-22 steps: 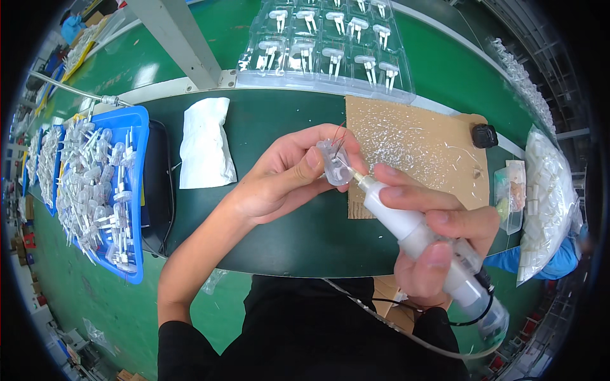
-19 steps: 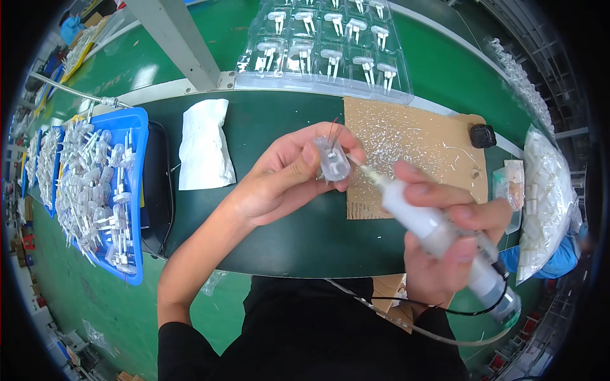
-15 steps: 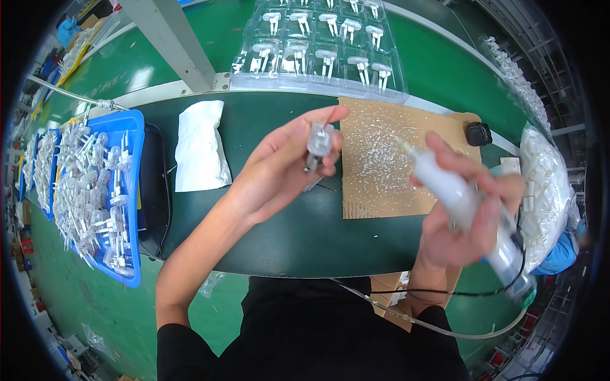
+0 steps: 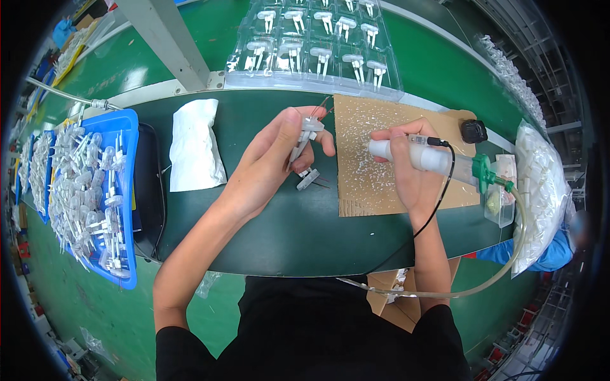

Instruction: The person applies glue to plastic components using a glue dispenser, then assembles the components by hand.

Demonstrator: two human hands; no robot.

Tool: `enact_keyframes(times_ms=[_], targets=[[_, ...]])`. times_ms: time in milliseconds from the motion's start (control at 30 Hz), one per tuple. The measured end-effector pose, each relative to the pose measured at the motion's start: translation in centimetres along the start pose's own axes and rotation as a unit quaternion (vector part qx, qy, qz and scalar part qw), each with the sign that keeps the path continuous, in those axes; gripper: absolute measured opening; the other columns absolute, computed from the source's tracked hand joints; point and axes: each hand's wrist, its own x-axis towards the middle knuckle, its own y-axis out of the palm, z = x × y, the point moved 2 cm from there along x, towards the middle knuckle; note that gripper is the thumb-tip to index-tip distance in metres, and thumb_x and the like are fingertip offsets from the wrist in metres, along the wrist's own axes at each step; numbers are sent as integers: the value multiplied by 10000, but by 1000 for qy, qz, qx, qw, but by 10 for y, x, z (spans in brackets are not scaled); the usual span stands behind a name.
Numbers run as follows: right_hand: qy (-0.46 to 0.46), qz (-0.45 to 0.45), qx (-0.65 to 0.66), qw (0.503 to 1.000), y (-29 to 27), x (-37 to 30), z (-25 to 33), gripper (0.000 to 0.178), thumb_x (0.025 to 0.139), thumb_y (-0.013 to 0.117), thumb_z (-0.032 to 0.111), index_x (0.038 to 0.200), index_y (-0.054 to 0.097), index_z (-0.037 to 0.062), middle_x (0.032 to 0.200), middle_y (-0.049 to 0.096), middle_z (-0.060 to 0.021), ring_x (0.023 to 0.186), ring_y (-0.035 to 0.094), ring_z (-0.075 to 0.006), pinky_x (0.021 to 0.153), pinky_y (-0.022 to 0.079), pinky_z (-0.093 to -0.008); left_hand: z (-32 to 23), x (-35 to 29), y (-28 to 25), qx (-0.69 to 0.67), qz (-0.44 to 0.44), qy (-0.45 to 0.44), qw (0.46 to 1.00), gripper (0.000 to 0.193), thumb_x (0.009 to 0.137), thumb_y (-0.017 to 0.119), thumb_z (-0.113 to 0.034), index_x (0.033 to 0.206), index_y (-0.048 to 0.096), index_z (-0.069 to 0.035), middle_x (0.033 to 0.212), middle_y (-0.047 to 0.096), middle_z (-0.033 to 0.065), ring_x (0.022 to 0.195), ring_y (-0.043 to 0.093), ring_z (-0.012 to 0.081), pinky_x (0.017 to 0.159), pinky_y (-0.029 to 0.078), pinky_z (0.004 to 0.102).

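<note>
My left hand (image 4: 273, 143) is closed on small clear plastic fittings. Between thumb and fingertips sits one plastic fitting (image 4: 310, 125) with a grey-white stem and thin reddish wires. A second fitting (image 4: 308, 179) sticks out below the fingers, thin wires trailing from it. In my right hand (image 4: 412, 171) is a white glue-dispensing syringe (image 4: 429, 159) with a green end cap (image 4: 483, 173), held nearly level with its tip end pointing left. A thick hose and a black cable run from it. Below the syringe lies a cardboard sheet (image 4: 467, 193) dotted with white specks.
To the left stands a blue basket (image 4: 135, 190) heaped with similar fittings, beside a black case (image 4: 152, 184). A white cloth (image 4: 194, 146) lies on the green table. Clear blister trays (image 4: 305, 79) of parts are beyond. At right are a black block (image 4: 474, 131) and a plastic bag (image 4: 540, 190).
The syringe has swung from slanting up-left to nearly level, its cap moving up and its tip end left. My left hand has turned the upper fitting, and the second one now shows clearly.
</note>
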Motion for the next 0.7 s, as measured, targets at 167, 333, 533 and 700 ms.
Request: enact_keyframes(times_ms=[167,333,533,700], targets=[[-40,-32,19,999,-3,-4,2,145,887,544,100,849,483,-26,827,652,-157,709,627,-148,616,545,-260,-1,-1,-1,-79,-29,-34,996,473,990,262,-432,1126,493,-42,888,593,106,629,363,108,642,367,240],[-125,-43,41,990,0,-15,37,159,899,515,105,884,432,-30,877,638,-216,825,641,-241,691,558,-334,2,-1,0,-52,-25,-34,998,413,985,320,-403,1101,501,-50,960,599,109,700,465,122,681,412,264],[-260,24,46,964,4,-38,58,212,918,422,219,966,341,29,880,614,-305,910,609,-467,844,484,-512,0,-2,8,-103,102,38,989,507,903,485,-463,1161,495,-26,983,602,92,753,502,130,708,417,268],[-337,84,61,936,15,-48,65,225,932,398,219,1009,320,22,957,591,-321,946,600,-456,864,482,-502,-3,-7,8,-118,116,13,986,630,844,553,-505,1226,465,-11,979,605,72,802,530,131,730,424,271]])
